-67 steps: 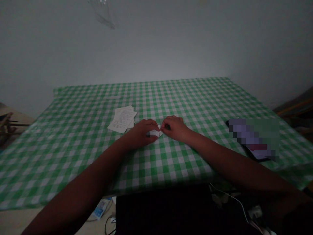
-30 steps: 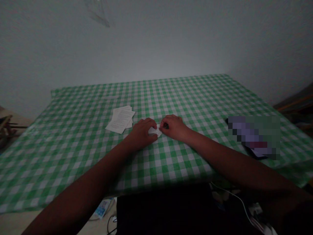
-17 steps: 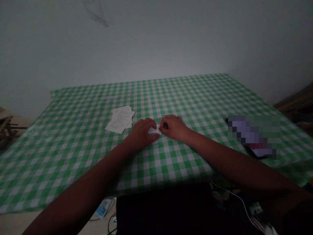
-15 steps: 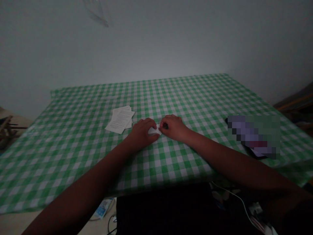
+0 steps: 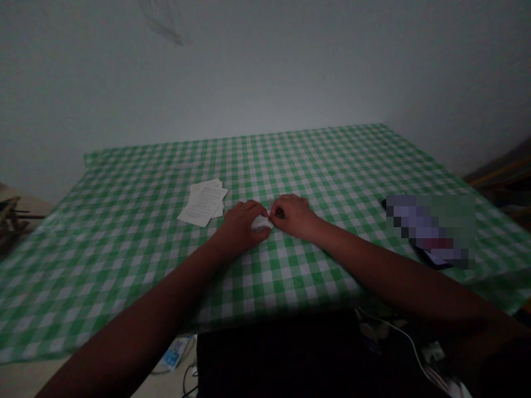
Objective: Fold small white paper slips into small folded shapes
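Observation:
A small folded piece of white paper (image 5: pixel 261 222) rests on the green-and-white checked tablecloth (image 5: pixel 124 243) near the table's middle. My left hand (image 5: pixel 241 225) curls round its left side, fingers closed on it. My right hand (image 5: pixel 293 215) pinches its right end with thumb and fingertips. Both hands lie low on the cloth and meet at the paper, which they mostly hide.
A small stack of printed white sheets (image 5: pixel 204 202) lies just left of my hands. A dark phone (image 5: pixel 431 243), partly blurred out, sits at the right. The wall stands behind the table. Below the near edge, cables (image 5: pixel 398 337) and a small packet (image 5: pixel 172 354) lie on the floor.
Both hands have stayed at the folded paper with only slight finger shifts; the paper shows less between them than earlier. The view has tilted a little.

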Demonstrator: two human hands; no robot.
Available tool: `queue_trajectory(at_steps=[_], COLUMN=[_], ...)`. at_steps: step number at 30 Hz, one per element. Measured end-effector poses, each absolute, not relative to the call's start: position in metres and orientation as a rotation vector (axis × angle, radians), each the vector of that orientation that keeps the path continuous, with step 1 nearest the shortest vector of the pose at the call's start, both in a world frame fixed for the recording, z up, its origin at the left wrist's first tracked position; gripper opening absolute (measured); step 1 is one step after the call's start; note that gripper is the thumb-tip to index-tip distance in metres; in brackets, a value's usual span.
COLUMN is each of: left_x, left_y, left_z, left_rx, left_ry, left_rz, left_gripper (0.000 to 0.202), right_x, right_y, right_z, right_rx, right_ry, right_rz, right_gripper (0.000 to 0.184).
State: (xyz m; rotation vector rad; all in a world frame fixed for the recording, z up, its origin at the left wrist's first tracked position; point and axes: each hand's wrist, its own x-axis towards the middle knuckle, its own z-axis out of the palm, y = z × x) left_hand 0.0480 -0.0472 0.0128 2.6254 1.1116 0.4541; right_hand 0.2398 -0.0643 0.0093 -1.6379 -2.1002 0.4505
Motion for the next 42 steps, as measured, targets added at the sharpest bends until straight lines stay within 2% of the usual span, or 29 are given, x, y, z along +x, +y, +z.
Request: queue_trajectory(at_steps=[13, 19, 34, 42], left_x=[0.051, 0.052, 0.044, 0.043], left_y=[-0.053, -0.054, -0.046, -0.044], left_z=[0.017, 0.021, 0.017, 0.015], left_rx=[2.689, 2.709, 2.671, 2.660], left_ry=[1.148, 1.159, 1.053, 1.019], left_rz=[0.391, 0.331, 0.373, 0.400], left_gripper=[0.025, 0.025, 0.024, 0.025], right_x=[0.246, 0.253, 0.251, 0.243], right_y=[-0.061, -0.066, -0.071, -0.080], right_z=[0.003, 0.004, 0.002, 0.005], right_rx=[-1.576, -1.481, -1.503, -1.591], right_ry=[-2.149, -2.254, -2.267, -2.278], right_rz=[0.457, 0.413, 0.339, 0.170], right_gripper=[0.009, 0.026, 0.024, 0.028])
